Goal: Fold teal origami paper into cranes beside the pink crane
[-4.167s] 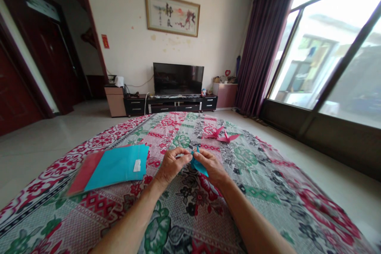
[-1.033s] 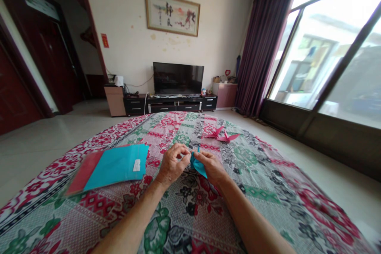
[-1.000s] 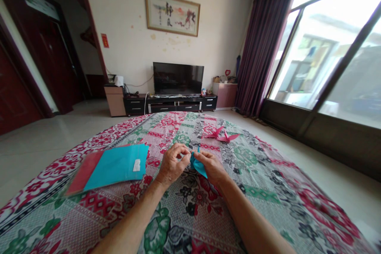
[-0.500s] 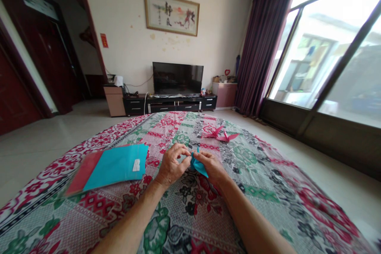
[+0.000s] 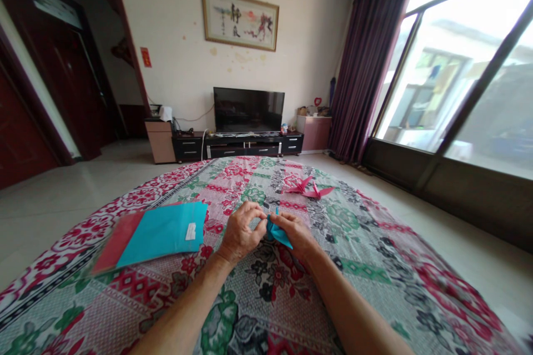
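Observation:
A small folded piece of blue origami paper (image 5: 280, 234) is held between my two hands above the patterned cloth. My left hand (image 5: 244, 228) pinches its left edge with thumb and forefinger. My right hand (image 5: 296, 231) grips it from the other side, thumb on top, while a thin blue point sticks up past the fingers and a wider flap hangs below. Beyond my hands, two pink paper cranes (image 5: 310, 187) rest on the cloth, close together. To the left lies a clear packet of blue and red paper sheets (image 5: 162, 233) with a white label.
A floral cloth (image 5: 353, 299) covers the large table, whose rounded far edge faces a television (image 5: 249, 110) on a low black cabinet (image 5: 233, 147). A purple curtain (image 5: 358, 66) and a wide window stand at the right; dark red doors are at the left.
Both hands stay almost in place, still pinching the blue paper. Its lower flap has shifted very slightly to the right.

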A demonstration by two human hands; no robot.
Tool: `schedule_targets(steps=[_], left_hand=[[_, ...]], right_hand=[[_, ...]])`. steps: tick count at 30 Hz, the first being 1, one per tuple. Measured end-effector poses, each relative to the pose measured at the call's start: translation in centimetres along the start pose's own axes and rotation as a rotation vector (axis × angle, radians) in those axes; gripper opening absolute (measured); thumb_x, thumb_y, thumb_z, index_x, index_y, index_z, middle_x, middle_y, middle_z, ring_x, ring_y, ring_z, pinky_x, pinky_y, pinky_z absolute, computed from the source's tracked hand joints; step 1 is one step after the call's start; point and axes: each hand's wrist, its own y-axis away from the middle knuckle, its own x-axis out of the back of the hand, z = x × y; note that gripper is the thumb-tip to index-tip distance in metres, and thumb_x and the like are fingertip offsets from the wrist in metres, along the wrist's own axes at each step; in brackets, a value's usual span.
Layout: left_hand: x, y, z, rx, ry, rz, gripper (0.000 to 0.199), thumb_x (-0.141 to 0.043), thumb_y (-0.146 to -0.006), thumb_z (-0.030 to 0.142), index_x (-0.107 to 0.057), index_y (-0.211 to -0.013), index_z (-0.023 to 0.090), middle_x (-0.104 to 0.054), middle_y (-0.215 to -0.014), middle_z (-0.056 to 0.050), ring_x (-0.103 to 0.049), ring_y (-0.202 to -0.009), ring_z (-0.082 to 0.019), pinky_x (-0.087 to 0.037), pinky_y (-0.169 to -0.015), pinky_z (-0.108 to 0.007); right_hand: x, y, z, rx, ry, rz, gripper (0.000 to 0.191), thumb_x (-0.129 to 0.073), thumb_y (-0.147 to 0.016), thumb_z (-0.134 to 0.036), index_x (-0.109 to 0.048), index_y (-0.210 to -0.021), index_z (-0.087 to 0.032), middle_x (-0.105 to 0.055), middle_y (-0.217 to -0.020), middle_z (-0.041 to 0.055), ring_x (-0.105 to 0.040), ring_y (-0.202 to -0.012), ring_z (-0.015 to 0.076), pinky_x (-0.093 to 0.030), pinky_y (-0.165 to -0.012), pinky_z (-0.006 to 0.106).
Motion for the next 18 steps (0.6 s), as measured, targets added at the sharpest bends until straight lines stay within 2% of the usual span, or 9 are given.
schedule_targets(steps=[18], left_hand=[[-0.26, 0.14, -0.34, -0.04, -0.074, -0.005, 0.01, -0.048, -0.075, 0.011, -0.05, -0.074, 0.02, -0.059, -0.086, -0.005, -0.058, -0.088, -0.017, -0.047, -0.082, -0.031]], right_hand=[[-0.03, -0.03, 0.04, 0.002, 0.027, -0.017, 0.031, -0.074, -0.057, -0.042, -0.057, -0.058, -0.015, -0.047, -0.047, -0.0054, -0.034, -0.042, 0.0045, -0.026, -0.043, 0.02]])
